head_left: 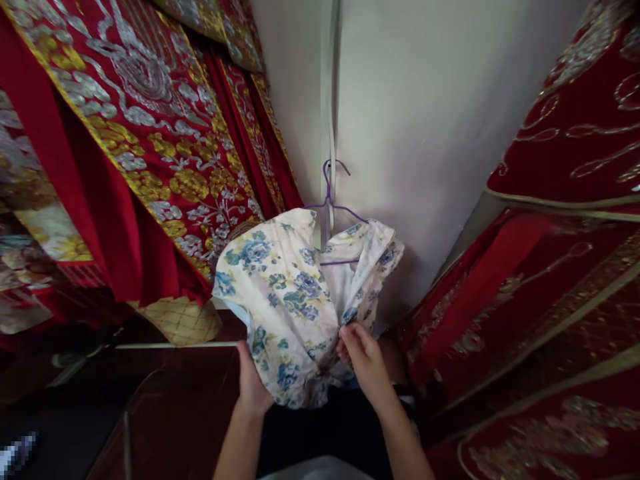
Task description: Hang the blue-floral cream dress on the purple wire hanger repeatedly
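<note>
A white blouse [295,287] with blue roses and green leaves is on a thin purple wire hanger [329,193], right in front of me. Its V-shaped neck opening shows the lining and the hanger's lower bar. At the blouse's left side, my left hand [254,383] holds it with the thumb along the edge; the fingers are hidden behind the cloth. My right hand [361,353] pinches the front edge at the bottom of the neckline, thumb and forefinger together. The hanger's hook is up near a whitish strip [332,100] on the wall; whether it hangs there I cannot tell.
Red garments [175,140] with gold and silver embroidery hang close on the left. More red embroidered garments [575,180] crowd the right side. A pale wall [425,100] stands behind the blouse. The dark floor [170,407] shows at the lower left.
</note>
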The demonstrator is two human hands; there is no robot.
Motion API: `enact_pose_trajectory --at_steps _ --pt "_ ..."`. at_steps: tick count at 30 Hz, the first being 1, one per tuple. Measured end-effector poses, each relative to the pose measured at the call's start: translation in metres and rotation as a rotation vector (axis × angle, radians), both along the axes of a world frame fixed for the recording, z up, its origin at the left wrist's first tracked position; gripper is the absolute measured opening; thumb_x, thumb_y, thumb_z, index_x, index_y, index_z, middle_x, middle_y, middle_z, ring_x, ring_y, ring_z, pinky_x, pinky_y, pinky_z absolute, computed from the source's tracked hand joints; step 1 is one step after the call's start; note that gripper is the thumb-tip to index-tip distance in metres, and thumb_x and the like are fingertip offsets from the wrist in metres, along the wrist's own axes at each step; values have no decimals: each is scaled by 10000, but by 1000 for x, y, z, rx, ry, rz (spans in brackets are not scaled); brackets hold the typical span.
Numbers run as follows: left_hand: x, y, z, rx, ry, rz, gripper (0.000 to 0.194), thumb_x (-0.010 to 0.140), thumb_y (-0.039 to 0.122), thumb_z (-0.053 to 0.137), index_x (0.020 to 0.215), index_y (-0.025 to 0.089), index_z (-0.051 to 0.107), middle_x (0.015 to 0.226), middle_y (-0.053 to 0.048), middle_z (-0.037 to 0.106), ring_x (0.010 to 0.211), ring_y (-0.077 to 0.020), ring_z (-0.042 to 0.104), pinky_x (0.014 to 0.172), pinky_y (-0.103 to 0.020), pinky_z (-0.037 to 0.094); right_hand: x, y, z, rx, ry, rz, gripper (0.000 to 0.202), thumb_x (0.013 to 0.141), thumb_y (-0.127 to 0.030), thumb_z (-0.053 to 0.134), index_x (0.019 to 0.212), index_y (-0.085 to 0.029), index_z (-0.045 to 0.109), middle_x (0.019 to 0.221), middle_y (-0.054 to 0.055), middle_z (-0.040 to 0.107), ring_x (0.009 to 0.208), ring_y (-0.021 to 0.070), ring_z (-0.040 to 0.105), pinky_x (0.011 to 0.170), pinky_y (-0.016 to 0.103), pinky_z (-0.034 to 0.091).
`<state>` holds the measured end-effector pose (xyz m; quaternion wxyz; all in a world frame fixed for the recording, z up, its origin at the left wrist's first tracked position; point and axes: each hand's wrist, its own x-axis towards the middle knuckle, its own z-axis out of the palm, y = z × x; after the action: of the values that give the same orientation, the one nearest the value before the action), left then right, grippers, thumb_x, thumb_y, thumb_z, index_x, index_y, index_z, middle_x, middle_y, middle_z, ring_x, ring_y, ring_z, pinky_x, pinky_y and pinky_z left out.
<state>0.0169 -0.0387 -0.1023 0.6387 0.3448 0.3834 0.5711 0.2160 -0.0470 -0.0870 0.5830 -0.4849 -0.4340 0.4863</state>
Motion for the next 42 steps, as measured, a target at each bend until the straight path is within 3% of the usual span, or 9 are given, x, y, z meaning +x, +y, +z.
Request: enact_pose_trajectory --at_steps 1,3,6,9,19,26,31,37,42 --pt "-6 -5 0 -35 17 2 786 581 810 702 1148 266 696 1200 -93 702 1313 -365 519 1091 -499 426 -5 -1 0 15 -10 37 434 843 -629 596 763 -204 562 644 1 582 602 147 566 545 250 429" --pt "-11 -12 5 -72 134 12 750 499 549 896 1143 216 703 1129 -101 732 1274 -388 553 1092 -503 425 -14 0 1 36 -17 92 415 875 -617 555 784 -212 554 639 -12 563 590 144 547 537 250 418" --pt "-2 -16 15 -41 297 40 690 564 331 901 1199 170 684 1155 -120 725 1249 -373 579 1095 -484 426 -23 5 0 46 -36 39 394 856 -609 572 796 -220 542 616 -33 515 552 139 495 508 252 384" --pt "12 -18 19 -22 257 15 694 623 351 869 1257 168 655 1196 -123 711 1256 -352 581 1104 -461 424 -23 13 -4 22 -26 -75 364 836 -584 585 806 -224 535 599 -42 503 532 140 473 504 258 367" --pt "19 -18 19 -87 126 -145 735 562 331 904 1234 149 670 1235 -130 700 1237 -366 594 1131 -500 403 -1 10 8 64 -75 -58 184 776 -376 600 726 -211 535 572 -40 495 523 132 447 487 237 323" --pt "10 -18 6 -66 144 -153 842 518 332 928 1281 135 631 1278 -149 674 1290 -392 547 1136 -548 392 -11 -2 14 199 -38 25 179 878 -374 551 788 -220 565 770 7 608 750 178 571 705 270 458" --pt "13 -21 15 -107 123 -168 801 482 310 940 1210 124 662 1220 -148 702 1221 -373 605 1106 -501 438 -5 -3 19 77 87 -49 239 835 -392 577 677 -217 533 527 -46 437 506 125 396 480 233 314" --pt "9 3 -2 -51 242 196 611 639 430 834 1132 119 650 1041 -134 728 1120 -355 649 997 -494 492 7 -5 17 16 287 -182 266 712 -365 635 550 -198 507 461 -50 392 435 86 314 426 231 216" --pt "11 9 -8 369 722 634 596 795 367 718 1329 192 518 1389 -150 513 1294 -294 496 1090 -426 392 11 -9 22 -22 114 -125 254 706 -390 652 581 -170 655 464 -30 435 446 91 344 438 235 224"
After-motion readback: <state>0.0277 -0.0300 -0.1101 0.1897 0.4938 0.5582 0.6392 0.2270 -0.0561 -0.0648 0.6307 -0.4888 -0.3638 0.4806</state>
